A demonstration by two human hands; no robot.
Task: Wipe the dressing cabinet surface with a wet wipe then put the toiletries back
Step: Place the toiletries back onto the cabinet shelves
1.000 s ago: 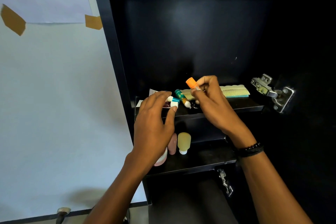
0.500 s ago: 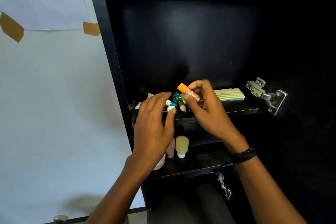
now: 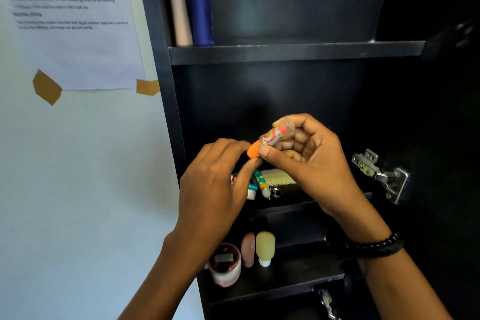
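the right hand (image 3: 309, 163) holds a small orange-capped tube (image 3: 270, 138) in front of the black cabinet, above the middle shelf (image 3: 337, 199), while the left hand (image 3: 215, 184) pinches the orange cap (image 3: 253, 150) between thumb and fingers. on that shelf lie a comb (image 3: 279, 179) and small tubes (image 3: 259, 182); the lower shelf (image 3: 298, 280) carries a red-lidded jar (image 3: 225, 264), a pink bottle (image 3: 248, 249) and a yellow bottle (image 3: 265, 247).

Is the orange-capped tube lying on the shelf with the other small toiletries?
No: the orange-capped tube is held up above the shelf in the right hand, with the left hand fingertips at its cap.
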